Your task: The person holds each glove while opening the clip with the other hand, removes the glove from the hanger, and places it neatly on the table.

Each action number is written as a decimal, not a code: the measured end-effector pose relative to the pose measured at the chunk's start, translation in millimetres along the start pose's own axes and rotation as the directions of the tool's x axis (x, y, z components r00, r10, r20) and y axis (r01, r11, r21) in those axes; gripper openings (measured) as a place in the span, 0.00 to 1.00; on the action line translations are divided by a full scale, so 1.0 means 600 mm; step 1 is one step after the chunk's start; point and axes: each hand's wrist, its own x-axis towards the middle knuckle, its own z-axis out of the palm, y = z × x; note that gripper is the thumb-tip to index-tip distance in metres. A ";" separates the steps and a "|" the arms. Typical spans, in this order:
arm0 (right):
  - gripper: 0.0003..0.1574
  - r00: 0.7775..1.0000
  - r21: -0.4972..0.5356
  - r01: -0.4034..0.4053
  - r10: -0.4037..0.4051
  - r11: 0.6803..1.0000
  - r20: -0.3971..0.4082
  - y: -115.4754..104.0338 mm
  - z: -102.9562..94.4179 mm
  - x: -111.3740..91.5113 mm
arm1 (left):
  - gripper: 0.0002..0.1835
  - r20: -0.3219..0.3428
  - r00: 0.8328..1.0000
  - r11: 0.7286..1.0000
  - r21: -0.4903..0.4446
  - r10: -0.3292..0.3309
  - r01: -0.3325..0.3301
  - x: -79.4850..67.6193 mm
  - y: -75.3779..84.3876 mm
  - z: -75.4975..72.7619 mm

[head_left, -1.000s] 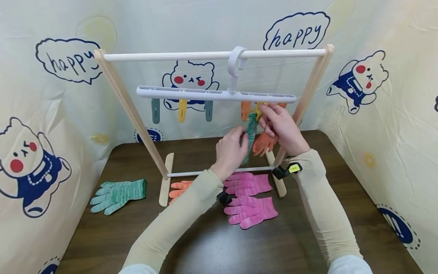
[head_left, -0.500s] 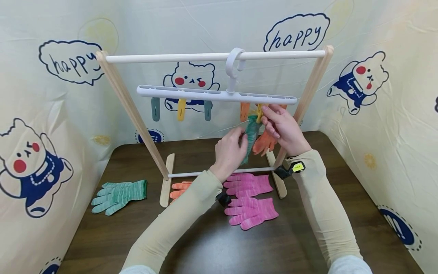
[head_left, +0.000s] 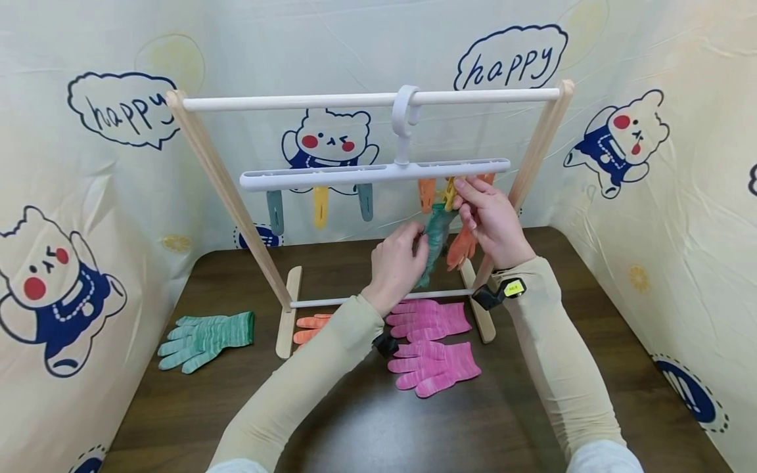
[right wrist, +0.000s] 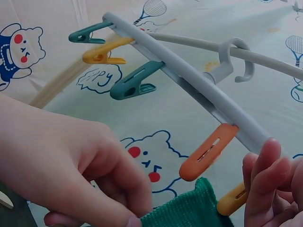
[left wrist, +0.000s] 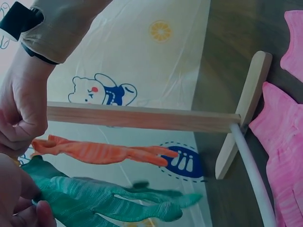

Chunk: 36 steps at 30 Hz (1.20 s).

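Note:
My left hand [head_left: 395,263] grips the side of a green knit glove [head_left: 435,240], which hangs fingers down below the white clip hanger [head_left: 331,176]. My right hand [head_left: 492,220] pinches a yellow clothespin [head_left: 449,194] on the hanger, right at the glove's cuff. In the right wrist view the cuff [right wrist: 189,210] lies against the yellow clothespin [right wrist: 233,198], its jaws partly hidden by the fingers. An orange glove [head_left: 461,249] hangs just behind, near the hanger's right end. An orange clothespin [head_left: 426,195] dangles to the left of the green glove.
The hanger hooks over the white rod of a wooden rack [head_left: 221,190]. Several other clothespins [head_left: 320,207] hang on its left half. On the table lie a second green glove [head_left: 207,338], two pink gloves [head_left: 434,364] and an orange glove [head_left: 311,322], partly behind the left forearm.
The hanger has tilted, its left end dropping and its right end rising slightly. The hanging orange glove has swung a little to the right. Both hands stay almost in place.

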 end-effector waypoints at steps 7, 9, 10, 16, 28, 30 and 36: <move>0.09 1.000 0.007 0.005 -0.006 1.000 0.008 -0.002 0.000 -0.001 | 0.09 0.032 0.999 1.000 0.024 0.000 -0.001 -0.011 -0.005 -0.002; 0.09 1.000 -0.011 0.009 -0.009 1.000 0.011 -0.001 0.000 -0.002 | 0.09 0.037 0.999 0.999 0.032 0.005 -0.007 -0.015 -0.007 -0.004; 0.09 1.000 -0.026 0.013 -0.012 1.000 0.014 -0.001 0.000 -0.002 | 0.09 0.040 0.999 0.999 0.037 0.006 -0.008 -0.017 -0.009 -0.005; 0.11 0.998 -0.130 0.054 -0.051 0.990 0.027 -0.001 0.002 -0.002 | 0.08 0.060 0.998 0.998 0.064 0.005 -0.009 -0.031 -0.019 -0.017; 0.16 0.994 -0.184 0.107 -0.107 0.977 0.010 -0.009 0.002 -0.003 | 0.07 0.066 0.998 0.996 0.092 -0.007 0.001 -0.059 -0.046 -0.047; 0.15 0.993 -0.192 0.115 -0.116 0.975 0.007 -0.008 0.003 -0.004 | 0.07 0.064 0.998 0.996 0.088 -0.003 -0.003 -0.064 -0.049 -0.052; 0.14 0.987 -0.205 0.157 -0.160 0.966 0.000 -0.005 0.003 -0.008 | 0.06 0.064 0.998 0.995 0.100 -0.001 -0.005 -0.079 -0.058 -0.067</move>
